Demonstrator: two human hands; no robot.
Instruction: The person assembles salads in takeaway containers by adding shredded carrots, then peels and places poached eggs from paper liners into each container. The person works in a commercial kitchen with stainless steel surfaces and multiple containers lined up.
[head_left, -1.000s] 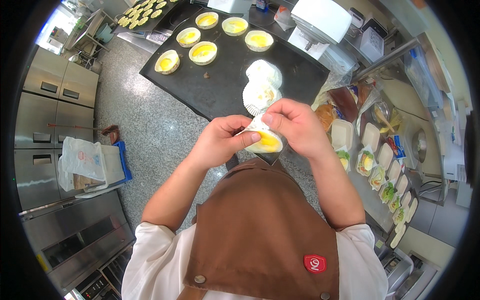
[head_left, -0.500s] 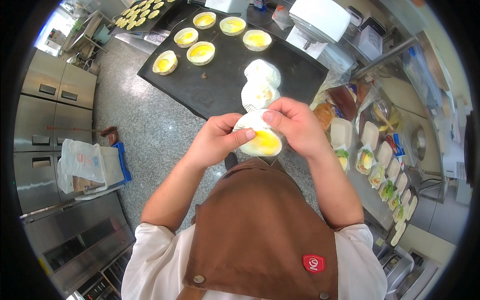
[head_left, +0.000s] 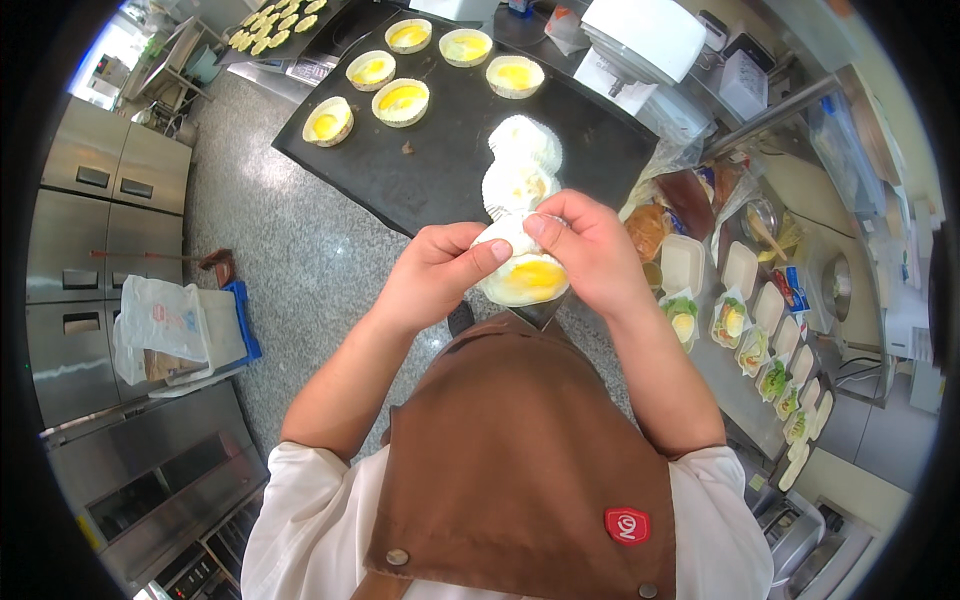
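Close in front of my apron, my left hand [head_left: 440,272] and my right hand [head_left: 597,255] pinch a white paper baking cup [head_left: 510,231] from either side, thumbs on top. Below the thumbs shows a cooked egg [head_left: 533,280] with a yellow yolk, partly covered by the folded paper. My fingers under it are hidden. Just beyond, a used paper cup [head_left: 517,187] with residue inside overlaps another white paper cup [head_left: 525,143] on the black baking tray [head_left: 450,170]. Several egg-filled paper cups [head_left: 402,103] stand at the tray's far side.
To the right, open takeaway boxes [head_left: 682,265] line a counter, several holding lettuce and egg [head_left: 728,318]. Another tray [head_left: 283,22] with small yellow pieces lies far left. A white machine [head_left: 640,35] stands behind the tray. A bin with plastic bag [head_left: 175,325] is on the left.
My hands have shifted slightly, and the white paper is folded a little differently over the egg. Both still hold the baking cup; the cups on the tray stay put.
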